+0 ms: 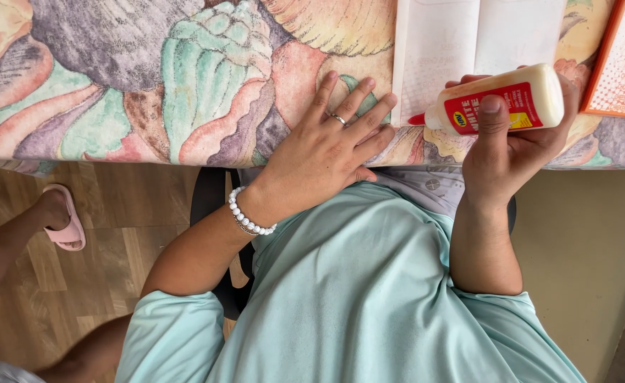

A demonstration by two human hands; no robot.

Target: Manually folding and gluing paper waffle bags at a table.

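My right hand grips a white glue bottle with a red label, held sideways so its red nozzle points left, near the lower edge of an open white booklet. My left hand lies flat, fingers spread, on the patterned tablecloth at the table's near edge, just left of the booklet. It wears a ring, and a white bead bracelet circles the wrist. Nothing is in that hand.
An orange-edged card or book lies at the right edge of the table. Below the table are my light green shirt, a dark chair seat, wooden flooring and a foot in a pink slide sandal at left.
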